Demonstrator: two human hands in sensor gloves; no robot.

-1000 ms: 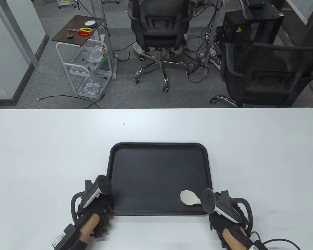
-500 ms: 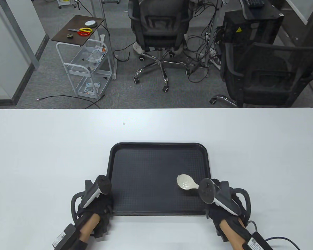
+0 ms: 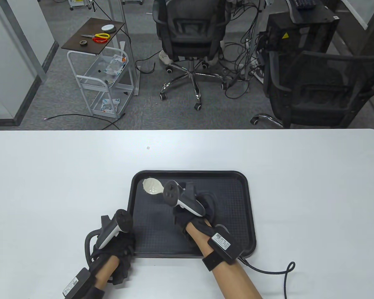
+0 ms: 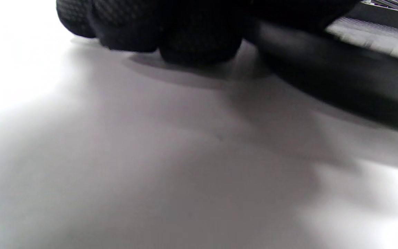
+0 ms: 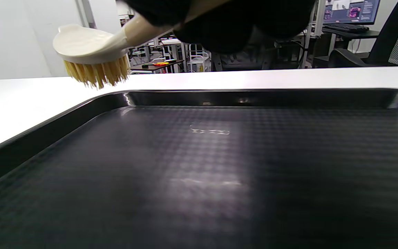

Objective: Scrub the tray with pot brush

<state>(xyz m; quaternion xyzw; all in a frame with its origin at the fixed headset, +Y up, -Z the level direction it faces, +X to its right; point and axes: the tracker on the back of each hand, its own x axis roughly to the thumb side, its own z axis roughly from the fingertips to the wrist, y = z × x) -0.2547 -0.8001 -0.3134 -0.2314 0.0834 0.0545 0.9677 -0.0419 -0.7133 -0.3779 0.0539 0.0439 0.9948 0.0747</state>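
Note:
A black textured tray (image 3: 230, 199) lies on the white table (image 3: 50, 174). My right hand (image 3: 190, 215) grips the handle of a cream pot brush (image 3: 152, 187), whose head is over the tray's far left corner. In the right wrist view the brush (image 5: 88, 52) has tan bristles pointing down, held a little above the tray (image 5: 199, 166). My left hand (image 3: 118, 246) holds the tray's near left corner. In the left wrist view its gloved fingers (image 4: 171, 31) rest on the table beside the tray rim (image 4: 340, 69).
A black cable (image 3: 277, 272) trails from my right wrist over the table near the tray's near right corner. Beyond the table's far edge stand office chairs (image 3: 190, 34) and a small cart (image 3: 103, 71).
My right hand has swept the brush from the tray's near right corner across to its far left corner. The left hand has stayed on the near left corner.

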